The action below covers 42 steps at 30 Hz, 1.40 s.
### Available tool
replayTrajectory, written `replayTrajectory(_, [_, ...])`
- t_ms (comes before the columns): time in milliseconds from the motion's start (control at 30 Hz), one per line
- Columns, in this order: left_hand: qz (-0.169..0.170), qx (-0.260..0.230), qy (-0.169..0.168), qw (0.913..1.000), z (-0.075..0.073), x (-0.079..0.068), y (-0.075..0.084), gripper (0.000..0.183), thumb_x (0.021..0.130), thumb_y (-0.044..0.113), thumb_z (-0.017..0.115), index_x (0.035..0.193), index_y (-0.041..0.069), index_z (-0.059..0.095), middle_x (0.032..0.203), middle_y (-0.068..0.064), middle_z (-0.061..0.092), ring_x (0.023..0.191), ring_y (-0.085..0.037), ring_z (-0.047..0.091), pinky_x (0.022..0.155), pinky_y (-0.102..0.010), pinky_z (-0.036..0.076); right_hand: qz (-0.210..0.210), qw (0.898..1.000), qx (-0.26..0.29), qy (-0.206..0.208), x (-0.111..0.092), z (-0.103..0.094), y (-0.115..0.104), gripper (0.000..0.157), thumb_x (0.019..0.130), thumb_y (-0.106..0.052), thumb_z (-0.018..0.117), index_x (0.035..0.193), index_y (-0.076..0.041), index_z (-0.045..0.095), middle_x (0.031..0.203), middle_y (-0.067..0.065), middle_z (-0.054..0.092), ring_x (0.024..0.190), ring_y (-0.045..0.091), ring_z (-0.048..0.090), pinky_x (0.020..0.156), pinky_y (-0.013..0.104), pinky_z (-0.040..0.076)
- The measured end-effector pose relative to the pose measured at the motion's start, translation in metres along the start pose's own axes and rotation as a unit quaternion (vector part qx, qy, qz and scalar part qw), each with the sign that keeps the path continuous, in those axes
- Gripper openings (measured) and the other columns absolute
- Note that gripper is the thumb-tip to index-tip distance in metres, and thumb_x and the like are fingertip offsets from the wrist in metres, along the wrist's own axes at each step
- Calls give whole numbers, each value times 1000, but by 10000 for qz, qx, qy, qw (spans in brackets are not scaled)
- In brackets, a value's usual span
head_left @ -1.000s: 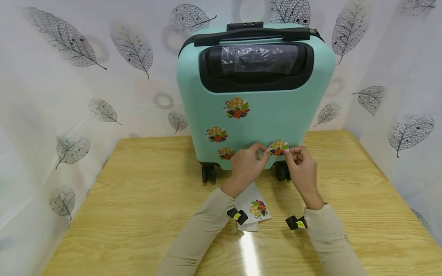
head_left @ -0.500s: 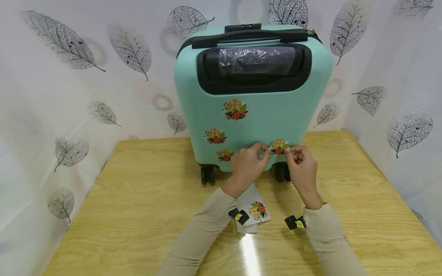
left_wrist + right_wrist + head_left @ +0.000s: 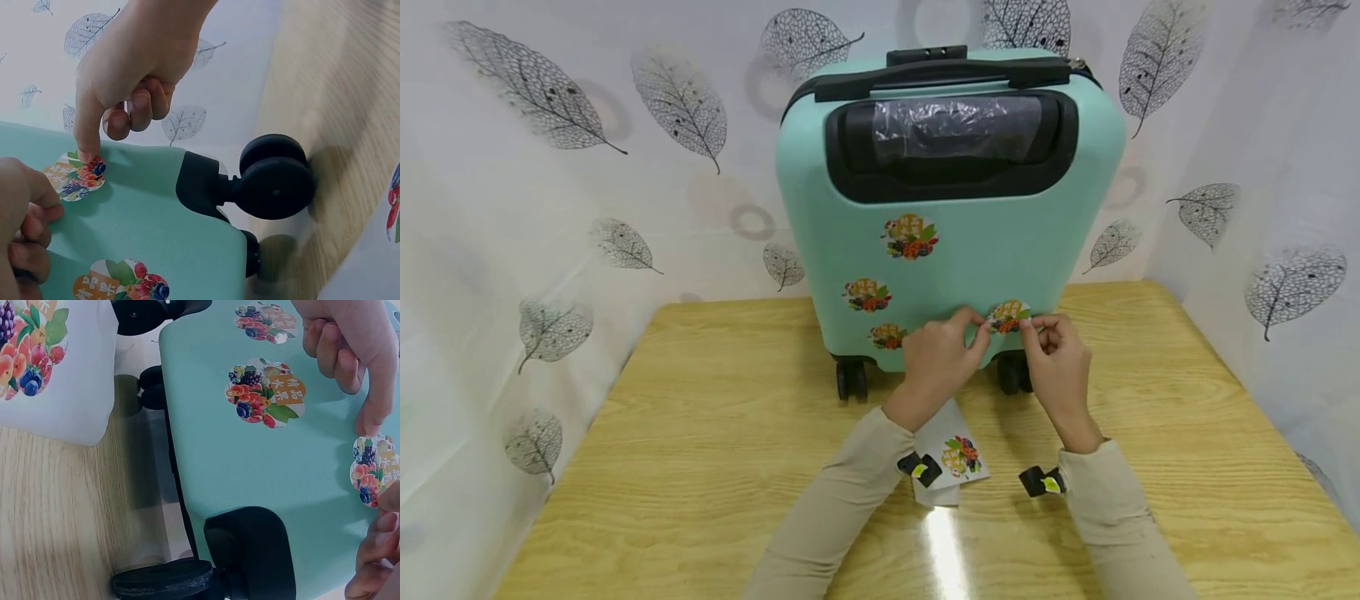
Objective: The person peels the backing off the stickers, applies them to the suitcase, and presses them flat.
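Observation:
A mint-green suitcase [image 3: 970, 258] stands upright on a wooden table. A round fruit-print sticker [image 3: 1009, 317] is at its lower right front. My left hand [image 3: 938, 362] pinches the sticker's left edge between thumb and index finger. At the opposite edge, my right hand [image 3: 1060, 367] pinches with its thumb and index finger. The right wrist view shows this sticker [image 3: 370, 469] close against the shell; whether all of it touches, I cannot tell. Three similar stickers lie on the suitcase: an upper one [image 3: 910, 237], a middle one [image 3: 867, 295] and a lower one [image 3: 887, 336], partly near my left hand.
Between my forearms, a white sheet [image 3: 934, 433] bearing a fruit sticker [image 3: 962, 457] lies on the table [image 3: 715, 467], over another pale piece. Black wheels [image 3: 852, 380] support the suitcase. Behind it hangs a leaf-patterned cloth [image 3: 700, 225]. Clear plastic film [image 3: 955, 129] covers its recessed handle.
Both hands keep their pinch on the sticker, which has shifted slightly right and up against the suitcase. The head view has moved a little.

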State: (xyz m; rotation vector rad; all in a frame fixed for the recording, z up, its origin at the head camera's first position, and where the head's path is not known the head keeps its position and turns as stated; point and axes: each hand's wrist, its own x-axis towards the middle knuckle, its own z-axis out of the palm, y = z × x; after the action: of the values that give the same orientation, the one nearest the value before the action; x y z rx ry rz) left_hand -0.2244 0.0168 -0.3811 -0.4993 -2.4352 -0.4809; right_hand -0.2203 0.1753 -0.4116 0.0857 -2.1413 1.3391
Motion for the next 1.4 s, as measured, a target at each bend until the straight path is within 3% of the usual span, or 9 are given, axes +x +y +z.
replayTrajectory(300, [186,312,213,9991,0,2,1,17,94,36,61,93,22,71,40,6,47,33,-3,12,37,-18,7,-126,9999,-83,64,1,0,2,19,94,-18,62,93,2,61,54,-13,44,43,-1,34,45,17,29])
replayTrajectory(500, [283,507,297,9979,0,2,1,17,95,36,60,91,23,71,40,6,46,33,-3,11,37,-18,7,-363,9989,-199,209,2,1,2,16,93,-12,63,91,4,62,53,2,49,44,-3,33,45,15,29])
replayTrajectory(800, [265,747,86,9968,-4,4,1,18,94,38,60,90,23,71,39,6,43,32,-4,11,36,-19,7,-703,9948,-732,110,3,0,2,15,92,-12,65,90,2,62,52,6,48,42,-6,29,43,16,27])
replayTrajectory(1067, [345,910,-11,9953,-5,4,2,18,94,37,61,86,23,69,38,7,41,32,-4,11,37,-20,7,-713,9901,-1198,148,3,-6,1,19,90,-16,68,85,-1,58,55,10,53,45,-8,30,43,18,26])
replayTrajectory(1233, [343,663,-269,9969,-5,3,2,18,95,37,59,90,23,69,38,7,38,33,-4,9,37,-19,6,-767,9938,-776,-198,1,-9,1,14,91,-10,66,91,2,58,59,10,56,49,-6,36,47,15,30])
replayTrajectory(1400, [464,306,-526,9971,-8,7,4,17,96,34,57,97,22,69,40,8,38,33,-4,12,37,-19,7,-940,9906,-364,-921,4,-13,-2,9,94,-6,61,98,1,59,64,6,56,48,1,35,47,17,30])
